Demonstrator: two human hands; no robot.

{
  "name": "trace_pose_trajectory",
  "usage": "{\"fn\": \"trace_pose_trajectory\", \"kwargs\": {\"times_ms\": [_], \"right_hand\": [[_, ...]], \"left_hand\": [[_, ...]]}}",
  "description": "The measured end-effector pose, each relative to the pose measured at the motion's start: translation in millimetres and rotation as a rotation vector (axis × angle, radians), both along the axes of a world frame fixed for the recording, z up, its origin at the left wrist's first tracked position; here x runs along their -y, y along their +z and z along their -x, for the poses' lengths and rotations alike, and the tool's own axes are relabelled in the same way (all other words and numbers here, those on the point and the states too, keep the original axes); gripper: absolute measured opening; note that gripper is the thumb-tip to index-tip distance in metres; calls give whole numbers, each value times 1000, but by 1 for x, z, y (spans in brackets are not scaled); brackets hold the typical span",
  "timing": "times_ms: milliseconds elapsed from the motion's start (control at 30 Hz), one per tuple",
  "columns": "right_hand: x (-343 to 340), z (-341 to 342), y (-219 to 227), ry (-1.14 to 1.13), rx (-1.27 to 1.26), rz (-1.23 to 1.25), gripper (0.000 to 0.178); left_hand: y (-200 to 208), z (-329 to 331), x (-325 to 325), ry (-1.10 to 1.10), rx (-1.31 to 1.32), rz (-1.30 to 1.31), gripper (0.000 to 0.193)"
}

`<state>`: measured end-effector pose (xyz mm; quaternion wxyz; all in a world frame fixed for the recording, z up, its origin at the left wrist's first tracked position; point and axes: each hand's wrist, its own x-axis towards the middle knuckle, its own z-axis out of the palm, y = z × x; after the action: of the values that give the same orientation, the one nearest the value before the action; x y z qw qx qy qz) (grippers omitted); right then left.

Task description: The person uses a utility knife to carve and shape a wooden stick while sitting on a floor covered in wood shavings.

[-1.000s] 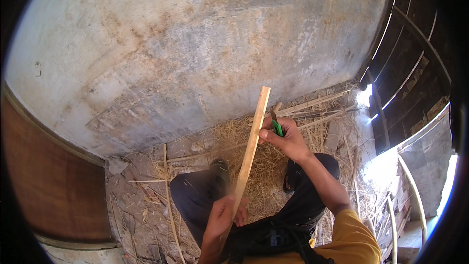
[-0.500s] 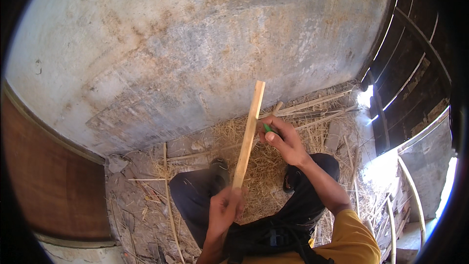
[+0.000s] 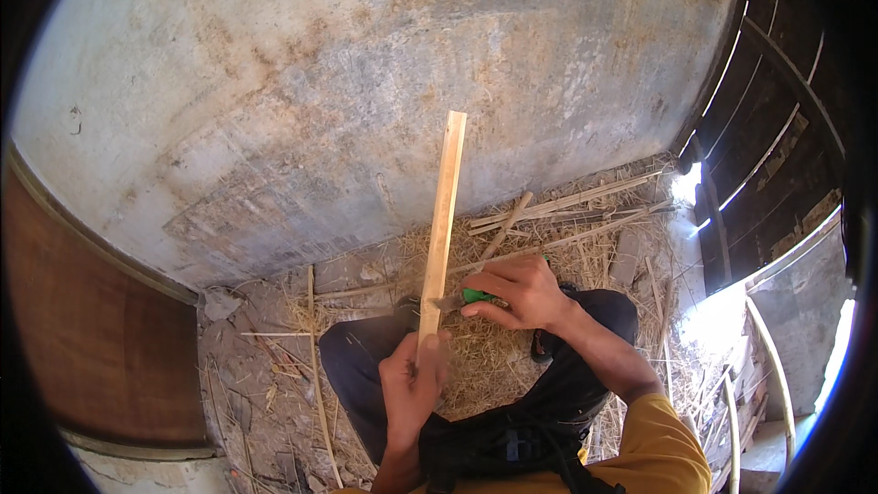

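Your left hand (image 3: 412, 375) grips the stick (image 3: 442, 229) low down, between your knees (image 3: 347, 348). Your right hand (image 3: 523, 293) is closed round the green knife (image 3: 475, 295), its blade (image 3: 451, 304) at the stick's right edge.

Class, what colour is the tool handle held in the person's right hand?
Green; the handle shows best in the head view.

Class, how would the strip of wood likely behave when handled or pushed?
The strip looks stiff: it juts straight out of the left grip with no visible sag. It is probably light, being so slender. Its flat faces suggest that, set down, it would slide rather than roll.
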<state>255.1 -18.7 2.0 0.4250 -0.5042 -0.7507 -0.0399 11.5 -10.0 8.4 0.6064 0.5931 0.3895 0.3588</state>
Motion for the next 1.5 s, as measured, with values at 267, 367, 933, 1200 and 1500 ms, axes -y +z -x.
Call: {"fn": "trace_pose_trajectory", "kwargs": {"times_ms": [267,367,933,1200,1500], "right_hand": [[2,6,1,-86,24,-21,31],[3,8,4,-97,24,-41,32],[6,14,7,-187,60,-86,37],[3,11,4,-176,110,-151,36],[4,15,4,-187,148,-169,34]], "left_hand": [[-4,-1,1,35,-14,-23,27],[-5,0,2,40,-4,-19,27],[-1,7,3,25,-21,28,30],[1,11,5,20,-81,4,30],[-4,16,8,29,-49,35,30]]}}
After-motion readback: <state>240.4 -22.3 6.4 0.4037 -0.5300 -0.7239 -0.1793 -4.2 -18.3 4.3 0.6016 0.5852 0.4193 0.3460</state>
